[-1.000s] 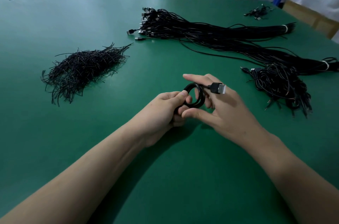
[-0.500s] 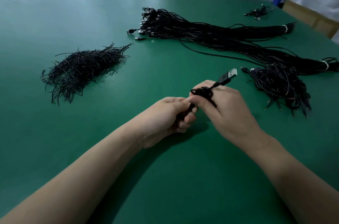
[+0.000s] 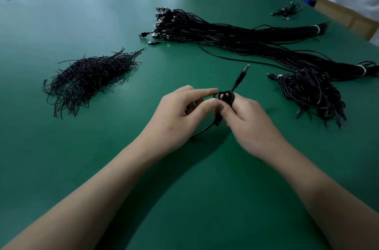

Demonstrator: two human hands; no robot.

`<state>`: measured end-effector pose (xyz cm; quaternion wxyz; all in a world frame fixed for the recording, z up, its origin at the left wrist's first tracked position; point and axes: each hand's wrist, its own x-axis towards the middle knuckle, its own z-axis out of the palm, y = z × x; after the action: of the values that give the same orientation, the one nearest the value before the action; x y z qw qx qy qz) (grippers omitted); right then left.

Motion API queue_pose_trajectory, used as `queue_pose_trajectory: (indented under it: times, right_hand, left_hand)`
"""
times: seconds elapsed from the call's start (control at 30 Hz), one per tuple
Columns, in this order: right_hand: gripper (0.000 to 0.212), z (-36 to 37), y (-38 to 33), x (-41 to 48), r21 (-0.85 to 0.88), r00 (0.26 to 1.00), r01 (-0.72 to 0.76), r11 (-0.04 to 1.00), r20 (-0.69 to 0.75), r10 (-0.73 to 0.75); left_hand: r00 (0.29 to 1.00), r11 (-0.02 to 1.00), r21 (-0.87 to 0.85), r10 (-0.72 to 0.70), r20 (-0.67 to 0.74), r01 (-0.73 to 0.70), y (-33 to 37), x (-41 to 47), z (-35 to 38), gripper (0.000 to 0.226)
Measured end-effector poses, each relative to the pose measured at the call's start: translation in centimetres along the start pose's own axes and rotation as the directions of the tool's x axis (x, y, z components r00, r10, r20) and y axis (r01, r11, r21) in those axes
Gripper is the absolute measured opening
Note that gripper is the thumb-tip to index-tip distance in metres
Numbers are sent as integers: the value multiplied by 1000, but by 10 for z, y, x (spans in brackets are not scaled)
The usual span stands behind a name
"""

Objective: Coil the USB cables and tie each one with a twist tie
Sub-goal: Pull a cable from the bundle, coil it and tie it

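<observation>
Lifted since the earlier frame, the left hand (image 3: 180, 114) pinched the coiled cable (image 3: 225, 97) between thumb and forefinger; the right hand (image 3: 250, 122) gripped it with curled fingers just above the table (image 3: 194, 184). Farther off lay twist ties (image 3: 88, 79), then loose cables (image 3: 235, 34).

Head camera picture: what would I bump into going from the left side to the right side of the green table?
twist tie pile → left hand → coiled cable → right hand → heap of cables
</observation>
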<state>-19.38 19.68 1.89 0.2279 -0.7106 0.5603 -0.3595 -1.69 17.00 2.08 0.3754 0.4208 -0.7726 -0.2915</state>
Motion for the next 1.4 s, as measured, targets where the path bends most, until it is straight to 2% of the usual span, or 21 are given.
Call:
queue_pose_trajectory:
  times: [0.07, 0.2, 0.27, 0.33, 0.47, 0.57, 0.63, 0.7, 0.8, 0.9, 1.0, 1.1, 1.23, 1.4]
  right_hand:
    - [20, 2, -5, -2, -117, 999, 21, 993, 49, -16]
    - [21, 4, -16, -3, -385, 997, 20, 923, 79, 12]
    - [21, 3, -21, -4, -433, 997, 45, 900, 80, -11]
    - [25, 3, -23, -3, -364, 994, 38, 930, 111, 2]
    - [21, -2, -17, 1, -95, 979, 55, 994, 201, -35]
    - [22, -6, -13, -1, 123, 940, -9, 992, 338, -34]
    - [23, -8, -13, -4, 307, 880, -110, 945, 472, -51]
    - [29, -12, -13, -6, 466, 818, -213, 859, 566, -105]
    - [30, -16, -14, -8, 631, 743, -355, 690, 638, -201]
    - [29, -14, -14, -8, 707, 704, -479, 520, 663, -255]
    - [31, -13, -11, -7, 728, 686, -540, 421, 671, -280]
    - [30, -11, -8, -5, 735, 715, -543, 406, 658, -236]
    - [30, -4, -5, -3, 753, 779, -518, 405, 611, -140]
    - [31, -5, 0, -2, 750, 778, -548, 371, 619, -103]
  left_hand:
    - [1000, 1000, -24, 12, -10, -13, 2, -3, 8, 22]
    - [992, 999, -47, 0, -128, -6, 3, -6, 19, 21]
    - [981, 998, -55, 25, -191, -36, 3, -6, 20, 20]
    - [974, 995, -76, 53, -220, -71, 2, -6, 18, 21]
    - [979, 984, -119, 108, -172, -129, 2, -6, 14, 23]
    - [998, 928, -367, 66, -9, -64, 2, -2, 6, 20]
    - [978, 830, -556, 74, 194, 47, -1, 1, -4, 20]
    - [930, 792, -598, 120, 347, 121, -6, 3, -14, 24]
    - [884, 731, -657, 169, 436, 184, -10, 2, -16, 38]
    - [892, 700, -690, 174, 417, 186, -9, 0, -8, 38]
    - [908, 689, -704, 168, 384, 170, -6, -1, -4, 25]
    - [937, 717, -684, 131, 323, 135, -8, 1, -4, 10]
    - [962, 744, -658, 80, 260, 116, -11, 2, -3, 13]
    - [983, 771, -631, 36, 178, 86, -8, 1, 0, 13]
